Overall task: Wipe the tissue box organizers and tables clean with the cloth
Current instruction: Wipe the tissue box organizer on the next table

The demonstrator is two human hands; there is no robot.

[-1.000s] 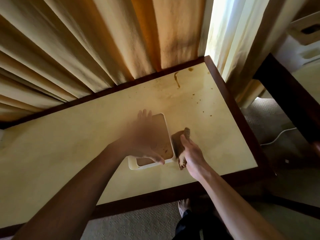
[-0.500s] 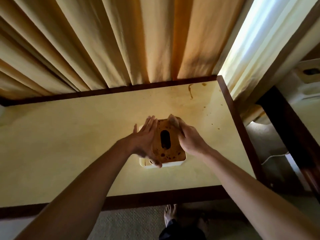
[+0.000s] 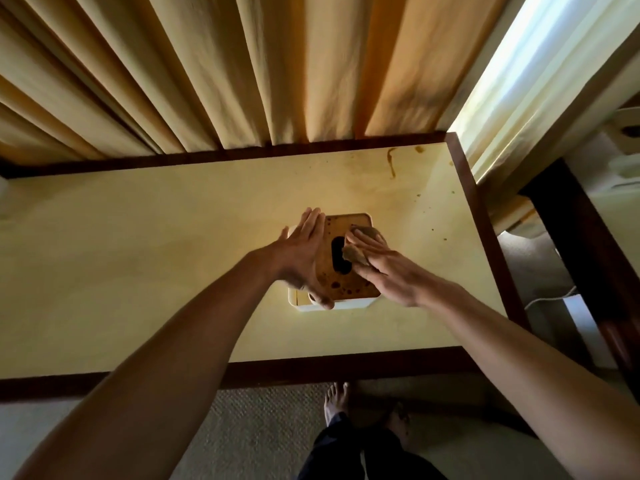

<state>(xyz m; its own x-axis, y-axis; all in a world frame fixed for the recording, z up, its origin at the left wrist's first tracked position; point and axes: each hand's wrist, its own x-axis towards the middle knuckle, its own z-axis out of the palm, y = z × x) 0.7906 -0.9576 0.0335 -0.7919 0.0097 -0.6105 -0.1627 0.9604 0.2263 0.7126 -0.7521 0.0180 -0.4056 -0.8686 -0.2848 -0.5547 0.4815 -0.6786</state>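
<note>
A white tissue box organizer with a brown stained lid and a dark oval slot stands on the cream table. My left hand lies flat against the organizer's left side, fingers straight, thumb at the front corner. My right hand presses a crumpled brown cloth onto the lid, right of the slot; its fingers lie over the cloth. Dark spots show on the lid's near part. Brown streaks and spots mark the table's far right corner.
Tan curtains hang right behind the table. A dark wooden rim frames the tabletop. A second dark-framed table with a pale organizer stands to the right. A white cable lies on the carpet there. My bare feet stand below the near edge.
The organizer, bottom-up a second ago, now stands with its slotted lid up. My right hand has brought the cloth from the table onto the lid; my left hand steadies the left side.
</note>
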